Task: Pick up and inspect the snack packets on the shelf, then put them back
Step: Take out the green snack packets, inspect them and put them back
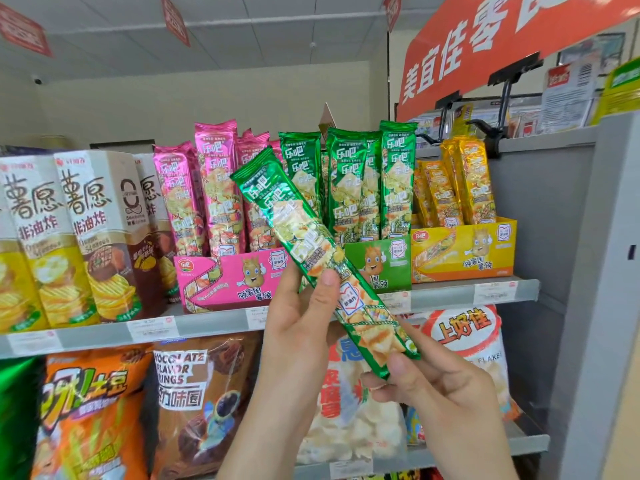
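One long green packet (311,244) is held slanted in front of the shelf (207,327). Fingers of the left hand (298,327) clamp its middle; the right hand (443,393) pinches its lower end.

On upper shelf (214,328), left to right: upright cartons (97,237), left display box (228,278), middle display box (379,268), right display box (464,254), with packets upright in each box. In front of middle display box: held packet (311,244), tilted, top end up-left. At its mid-length: left grip (298,327). At its bottom end: right grip (440,386). Below, on lower shelf (450,452): bags (204,403) in a row.
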A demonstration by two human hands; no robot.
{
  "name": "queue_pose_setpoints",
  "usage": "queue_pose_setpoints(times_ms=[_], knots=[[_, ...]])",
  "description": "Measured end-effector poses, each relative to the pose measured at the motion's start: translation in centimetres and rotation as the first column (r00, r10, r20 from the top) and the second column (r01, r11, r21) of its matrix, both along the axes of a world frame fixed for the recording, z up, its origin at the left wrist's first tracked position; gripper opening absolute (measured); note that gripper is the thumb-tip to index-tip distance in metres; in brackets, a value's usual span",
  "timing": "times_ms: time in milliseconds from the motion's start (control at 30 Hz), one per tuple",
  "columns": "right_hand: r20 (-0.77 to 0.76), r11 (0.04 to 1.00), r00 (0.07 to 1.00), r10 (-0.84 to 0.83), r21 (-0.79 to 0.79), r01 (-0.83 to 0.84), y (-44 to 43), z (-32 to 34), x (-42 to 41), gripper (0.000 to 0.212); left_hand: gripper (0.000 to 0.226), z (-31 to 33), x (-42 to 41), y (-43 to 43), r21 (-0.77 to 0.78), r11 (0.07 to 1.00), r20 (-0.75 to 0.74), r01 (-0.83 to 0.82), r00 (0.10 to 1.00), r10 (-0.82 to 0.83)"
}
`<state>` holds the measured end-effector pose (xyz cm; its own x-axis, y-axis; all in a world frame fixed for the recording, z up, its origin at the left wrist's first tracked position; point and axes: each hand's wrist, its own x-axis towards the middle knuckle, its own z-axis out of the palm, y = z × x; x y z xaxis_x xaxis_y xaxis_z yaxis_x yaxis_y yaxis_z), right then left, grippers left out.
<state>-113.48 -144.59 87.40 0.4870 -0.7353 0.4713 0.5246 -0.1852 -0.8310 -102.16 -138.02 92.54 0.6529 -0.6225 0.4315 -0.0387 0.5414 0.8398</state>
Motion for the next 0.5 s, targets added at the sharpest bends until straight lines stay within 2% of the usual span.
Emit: queue_pose_setpoints(times_ms=[67, 200, 267, 333, 367, 500], knots=[[-0.006, 0.998, 0.998, -0.063, -0.026, 0.063, 0.0, -0.5, 0.1, 0.043, 0.079, -0.1, 0.0, -0.2, 0.003, 1.000, 0.000, 0.006, 1.000, -0.006], [0.014, 0.992, 0.994, -0.112, -0.062, 0.113, 0.1, -0.6, -0.1, 0.039, 0.079, 0.1, 0.2, -0.3, 0.012, 1.000, -0.011, -0.007, 1.000, 0.007], [0.013, 0.988, 0.991, -0.135, -0.080, 0.135, 0.2, -0.8, -0.1, 0.039, 0.070, 0.8, 0.6, -0.1, -0.009, 0.998, 0.073, -0.058, 0.996, 0.059], [0.024, 0.988, 0.990, -0.140, -0.057, 0.141, 0.3, -1.1, 0.1, 0.034, 0.059, 2.0, 1.1, 0.2, -0.093, 0.990, 0.149, -0.106, 0.982, 0.119], [0.020, 0.990, 0.991, -0.135, -0.048, 0.136, 0.3, -1.3, 0.3, 0.032, 0.056, 2.6, 1.3, 0.4, -0.149, 0.984, 0.136, -0.103, 0.983, 0.123], [-0.054, 0.986, 0.988, -0.144, -0.098, 0.138, -0.1, -1.9, 0.7, 0.045, 0.034, 3.9, 1.5, 0.6, -0.319, 0.947, 0.069, 0.043, 0.997, -0.022]])
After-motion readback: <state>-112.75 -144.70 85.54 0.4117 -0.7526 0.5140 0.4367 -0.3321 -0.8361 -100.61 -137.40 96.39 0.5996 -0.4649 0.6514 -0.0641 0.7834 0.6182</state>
